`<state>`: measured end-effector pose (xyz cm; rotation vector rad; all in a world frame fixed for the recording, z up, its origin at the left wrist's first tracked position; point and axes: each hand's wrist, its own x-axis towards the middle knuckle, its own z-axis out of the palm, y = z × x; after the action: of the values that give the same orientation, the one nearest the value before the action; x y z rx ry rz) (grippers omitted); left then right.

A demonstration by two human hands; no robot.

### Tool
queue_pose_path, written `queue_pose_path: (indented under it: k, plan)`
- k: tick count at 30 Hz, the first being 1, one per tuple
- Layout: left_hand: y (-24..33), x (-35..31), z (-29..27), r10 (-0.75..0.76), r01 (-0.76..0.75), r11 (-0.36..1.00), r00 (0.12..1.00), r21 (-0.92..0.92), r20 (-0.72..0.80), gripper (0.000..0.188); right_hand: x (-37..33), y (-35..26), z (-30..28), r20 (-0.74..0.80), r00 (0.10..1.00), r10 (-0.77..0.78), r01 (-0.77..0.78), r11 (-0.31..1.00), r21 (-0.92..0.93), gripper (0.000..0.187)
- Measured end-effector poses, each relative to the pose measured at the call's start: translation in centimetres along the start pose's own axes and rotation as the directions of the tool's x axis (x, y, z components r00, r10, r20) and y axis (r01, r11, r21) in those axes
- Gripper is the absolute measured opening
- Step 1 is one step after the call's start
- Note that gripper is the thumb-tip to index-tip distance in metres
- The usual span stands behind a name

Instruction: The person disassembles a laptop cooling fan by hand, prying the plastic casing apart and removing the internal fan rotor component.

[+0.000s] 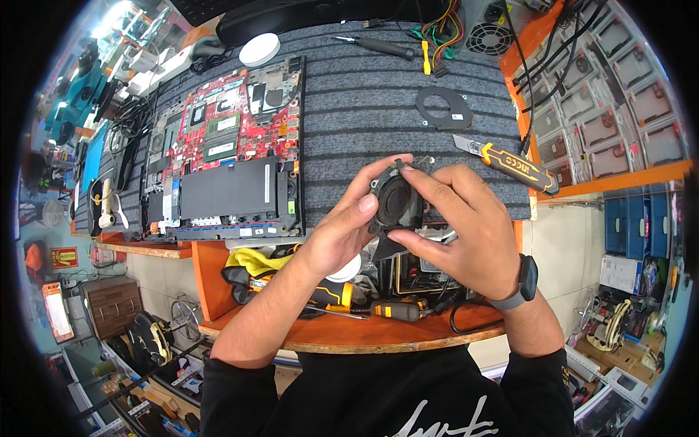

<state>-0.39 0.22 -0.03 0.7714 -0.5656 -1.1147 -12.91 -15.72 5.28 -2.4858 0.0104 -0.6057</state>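
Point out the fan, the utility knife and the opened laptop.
fan point(397, 200), head view, on its dark round blades.
utility knife point(510, 164), head view, on its yellow-black handle.
opened laptop point(229, 189), head view, on its black battery.

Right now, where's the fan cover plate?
In the head view, the black fan cover plate lies on the grey mat, upper right of centre, just above the yellow-and-black utility knife, apart from both hands.
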Motion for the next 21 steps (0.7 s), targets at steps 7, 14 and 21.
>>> queue_pose_path:
  k: [7,14,21]
  plan:
    - [0.4,0.1,0.2,-0.044,0.048,0.992,0.998,0.114,-0.033,0.078,0.0,0.0,-0.2,-0.006,0.998,-0.057,0.057,0.998,-0.026,0.060]
    - [0.6,-0.1,-0.8,-0.097,0.095,0.995,0.990,0.029,0.102,0.067,0.2,0.0,-0.1,-0.034,0.992,-0.118,0.116,0.992,-0.052,0.057]
    - [0.8,-0.1,-0.5,-0.105,0.101,0.994,0.990,0.051,0.095,0.068,0.3,0.2,0.1,-0.041,0.987,-0.156,0.151,0.984,-0.097,0.058]
